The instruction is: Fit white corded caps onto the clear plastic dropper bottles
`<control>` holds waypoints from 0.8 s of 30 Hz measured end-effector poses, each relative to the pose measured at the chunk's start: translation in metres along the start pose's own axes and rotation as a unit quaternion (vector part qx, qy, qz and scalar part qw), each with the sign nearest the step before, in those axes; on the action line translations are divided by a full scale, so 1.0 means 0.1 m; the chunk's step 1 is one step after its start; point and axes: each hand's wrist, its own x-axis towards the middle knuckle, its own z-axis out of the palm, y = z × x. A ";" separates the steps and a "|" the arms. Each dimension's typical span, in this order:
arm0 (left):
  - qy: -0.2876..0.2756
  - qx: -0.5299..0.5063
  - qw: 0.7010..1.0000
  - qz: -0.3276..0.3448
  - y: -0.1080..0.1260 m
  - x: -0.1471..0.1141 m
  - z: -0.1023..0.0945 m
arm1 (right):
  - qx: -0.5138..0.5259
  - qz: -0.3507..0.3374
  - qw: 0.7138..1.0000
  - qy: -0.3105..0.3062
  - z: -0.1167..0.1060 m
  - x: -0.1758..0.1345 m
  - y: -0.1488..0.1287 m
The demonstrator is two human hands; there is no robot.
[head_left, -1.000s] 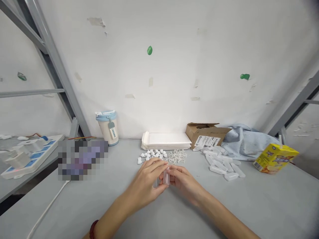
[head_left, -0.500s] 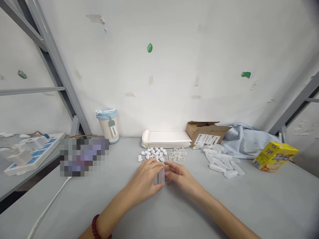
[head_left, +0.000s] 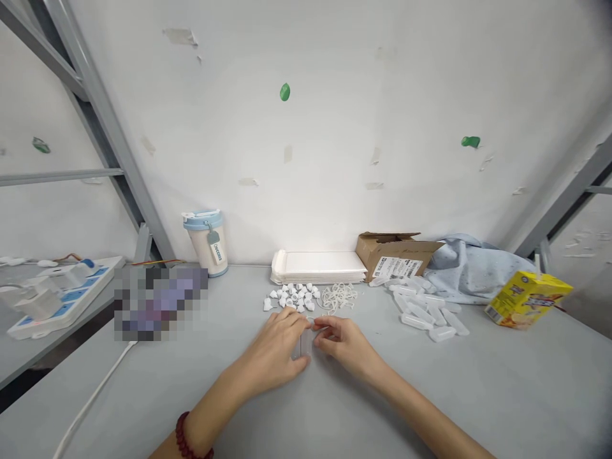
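Note:
My left hand [head_left: 277, 347] is curled around small clear plastic tubes [head_left: 306, 345], held upright side by side just above or on the grey table; its fingers hide part of them. Close against their right side, my right hand [head_left: 342, 341] has thumb and fingertips pinched together near the tube tops. A thin pale bit shows between the fingertips, too small to name. Just beyond the hands lie a pile of small white caps [head_left: 292, 296] and a heap of pale looped bands [head_left: 339, 296]. Several more translucent tubes [head_left: 423, 312] are scattered to the right.
A stack of white flat packs [head_left: 318, 268] and an open cardboard box [head_left: 396, 258] stand along the wall. Right are a blue cloth [head_left: 473, 268] and a yellow drink carton [head_left: 528, 299]. Left are a lidded cup [head_left: 206, 245], a white cable [head_left: 95, 401] and a power strip [head_left: 71, 296].
My right hand's fingers have drawn together into a pinch near the tube tops. My left hand keeps its hold on the tubes, shifted slightly left in view.

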 end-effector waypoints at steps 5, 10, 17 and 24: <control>-0.008 0.001 1.000 0.011 -0.01 -0.01 0.00 | 0.030 0.008 0.999 -0.020 0.01 -0.01 -0.02; -0.013 -0.005 1.000 0.008 0.00 -0.01 -0.02 | 0.055 0.016 0.998 -0.029 0.01 -0.01 -0.02; -0.017 -0.013 1.000 0.000 0.01 0.00 -0.03 | 0.052 0.025 0.998 -0.027 -0.01 -0.02 -0.06; -0.033 -0.026 0.999 -0.010 0.00 -0.01 -0.05 | 0.045 0.043 0.997 0.037 -0.15 0.05 -0.07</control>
